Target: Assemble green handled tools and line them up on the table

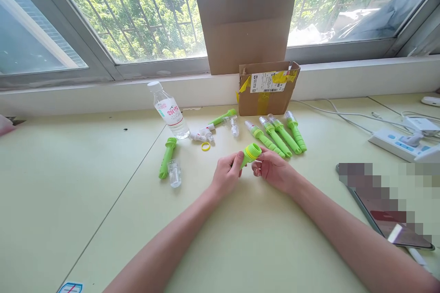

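My left hand is closed round a green threaded tube, its open end tilted up to the right, with a yellow ring round its neck. The fingertips of my right hand touch the right side of that neck. To the left, another green tube lies beside a clear ribbed cap. A loose yellow ring rests below some white pieces. Behind them are a third green tube and clear caps. Several green tubes with clear caps lie side by side at the right.
A water bottle stands at the back left. An open cardboard box is by the window ledge. On the right are a power strip with white cables and a tablet, partly pixelated.
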The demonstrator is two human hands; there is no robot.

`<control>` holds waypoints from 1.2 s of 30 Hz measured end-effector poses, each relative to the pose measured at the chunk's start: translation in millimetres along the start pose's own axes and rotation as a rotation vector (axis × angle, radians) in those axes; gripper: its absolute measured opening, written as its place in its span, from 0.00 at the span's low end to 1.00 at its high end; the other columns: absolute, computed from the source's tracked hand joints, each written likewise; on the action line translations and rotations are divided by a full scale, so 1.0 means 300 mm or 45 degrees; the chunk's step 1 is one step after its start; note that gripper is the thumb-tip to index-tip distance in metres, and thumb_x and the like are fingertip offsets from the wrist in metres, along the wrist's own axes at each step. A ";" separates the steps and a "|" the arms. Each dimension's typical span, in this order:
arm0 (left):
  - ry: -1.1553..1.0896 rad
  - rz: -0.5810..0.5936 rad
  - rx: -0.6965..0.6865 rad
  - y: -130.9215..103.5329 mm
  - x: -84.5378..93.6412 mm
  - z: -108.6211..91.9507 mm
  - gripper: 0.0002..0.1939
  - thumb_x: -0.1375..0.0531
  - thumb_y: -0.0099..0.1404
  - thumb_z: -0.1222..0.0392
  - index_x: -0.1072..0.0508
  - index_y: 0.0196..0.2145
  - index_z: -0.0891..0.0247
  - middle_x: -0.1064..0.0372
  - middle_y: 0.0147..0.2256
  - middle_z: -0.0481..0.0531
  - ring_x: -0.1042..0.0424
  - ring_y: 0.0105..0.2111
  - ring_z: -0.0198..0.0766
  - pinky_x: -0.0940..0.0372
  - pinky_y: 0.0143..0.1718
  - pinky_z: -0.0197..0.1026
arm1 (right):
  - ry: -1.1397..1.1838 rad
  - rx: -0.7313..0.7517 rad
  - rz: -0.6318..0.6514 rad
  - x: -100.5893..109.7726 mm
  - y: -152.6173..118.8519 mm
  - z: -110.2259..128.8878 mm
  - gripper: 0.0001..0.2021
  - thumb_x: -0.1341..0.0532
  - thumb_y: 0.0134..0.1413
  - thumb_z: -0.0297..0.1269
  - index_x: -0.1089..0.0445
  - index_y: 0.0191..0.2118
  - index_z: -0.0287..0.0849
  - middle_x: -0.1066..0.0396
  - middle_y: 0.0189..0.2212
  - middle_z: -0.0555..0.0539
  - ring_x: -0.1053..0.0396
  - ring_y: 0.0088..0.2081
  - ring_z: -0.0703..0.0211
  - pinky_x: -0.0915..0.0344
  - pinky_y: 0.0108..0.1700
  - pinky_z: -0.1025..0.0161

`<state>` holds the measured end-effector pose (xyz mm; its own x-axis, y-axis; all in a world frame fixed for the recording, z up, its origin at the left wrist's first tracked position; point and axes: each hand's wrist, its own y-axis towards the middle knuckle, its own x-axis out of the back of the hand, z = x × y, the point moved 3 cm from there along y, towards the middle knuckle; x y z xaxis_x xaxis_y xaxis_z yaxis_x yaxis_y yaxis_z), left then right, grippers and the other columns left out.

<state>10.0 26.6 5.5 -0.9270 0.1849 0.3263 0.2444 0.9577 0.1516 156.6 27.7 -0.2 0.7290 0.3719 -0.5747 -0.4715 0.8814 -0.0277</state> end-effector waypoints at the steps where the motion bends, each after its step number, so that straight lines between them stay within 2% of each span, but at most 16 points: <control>1: -0.015 0.020 0.018 -0.001 -0.001 0.001 0.28 0.56 0.67 0.40 0.35 0.23 0.64 0.46 0.14 0.44 0.46 0.16 0.29 0.49 0.20 0.35 | -0.012 -0.005 0.018 -0.003 -0.001 0.001 0.05 0.41 0.53 0.35 0.30 0.37 0.43 0.33 0.31 0.49 0.38 0.26 0.66 0.41 0.28 0.66; 6: -0.002 0.106 -0.019 -0.005 -0.004 -0.014 0.26 0.56 0.67 0.41 0.35 0.25 0.63 0.46 0.15 0.43 0.46 0.17 0.30 0.48 0.21 0.35 | 0.009 -0.038 0.009 -0.004 -0.005 0.000 0.05 0.41 0.52 0.35 0.30 0.35 0.44 0.32 0.30 0.49 0.38 0.27 0.65 0.40 0.29 0.66; 11: 0.112 0.033 -0.213 -0.011 -0.002 -0.044 0.11 0.44 0.62 0.52 0.35 0.34 0.63 0.35 0.27 0.47 0.37 0.26 0.33 0.42 0.29 0.35 | 0.061 -0.016 -0.068 0.009 0.002 -0.002 0.04 0.40 0.50 0.35 0.30 0.33 0.44 0.32 0.31 0.50 0.38 0.26 0.66 0.41 0.29 0.65; 13: 0.141 0.007 -0.265 -0.012 -0.005 -0.041 0.09 0.43 0.60 0.58 0.35 0.38 0.62 0.34 0.30 0.48 0.36 0.28 0.33 0.40 0.31 0.36 | 0.062 -0.005 -0.078 0.012 0.005 -0.003 0.04 0.40 0.50 0.35 0.31 0.33 0.44 0.31 0.32 0.50 0.38 0.26 0.66 0.41 0.29 0.65; 15: 0.200 -0.079 -0.290 -0.009 -0.004 -0.027 0.09 0.43 0.59 0.60 0.36 0.38 0.61 0.34 0.30 0.47 0.36 0.28 0.33 0.40 0.31 0.35 | 0.059 0.000 -0.079 0.012 0.005 -0.003 0.05 0.40 0.50 0.35 0.31 0.34 0.44 0.32 0.32 0.51 0.38 0.26 0.66 0.41 0.29 0.65; 18: 0.274 -0.223 -0.306 -0.003 0.002 -0.006 0.08 0.41 0.58 0.59 0.35 0.36 0.61 0.33 0.30 0.46 0.36 0.28 0.32 0.40 0.30 0.35 | 0.056 0.007 -0.072 0.009 0.004 -0.002 0.04 0.40 0.51 0.35 0.30 0.35 0.44 0.33 0.32 0.52 0.38 0.26 0.66 0.41 0.28 0.65; 23: 0.257 -0.263 -0.298 0.001 0.006 -0.002 0.10 0.39 0.59 0.55 0.31 0.36 0.62 0.30 0.30 0.48 0.35 0.28 0.32 0.39 0.30 0.35 | 0.086 0.014 -0.102 0.012 0.002 -0.003 0.06 0.39 0.50 0.35 0.30 0.36 0.45 0.33 0.31 0.52 0.38 0.26 0.66 0.42 0.28 0.65; 30: 0.138 -0.177 -0.229 0.001 0.007 -0.014 0.13 0.40 0.60 0.52 0.28 0.37 0.63 0.29 0.32 0.50 0.33 0.31 0.34 0.39 0.30 0.35 | 0.108 0.004 -0.147 0.021 0.004 -0.005 0.06 0.38 0.49 0.35 0.31 0.36 0.45 0.32 0.30 0.52 0.38 0.25 0.67 0.42 0.27 0.66; 36: 0.014 -0.068 -0.110 0.004 0.006 -0.006 0.16 0.40 0.60 0.50 0.28 0.39 0.64 0.31 0.29 0.49 0.35 0.25 0.32 0.38 0.27 0.35 | 0.112 -0.003 -0.139 0.025 0.006 -0.008 0.07 0.39 0.49 0.34 0.30 0.37 0.46 0.32 0.31 0.52 0.38 0.25 0.67 0.42 0.27 0.65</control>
<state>9.3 27.7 8.0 -0.9363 0.1316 0.3255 0.2191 0.9434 0.2488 160.0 31.4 -6.6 0.7298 0.2464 -0.6377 -0.3926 0.9147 -0.0959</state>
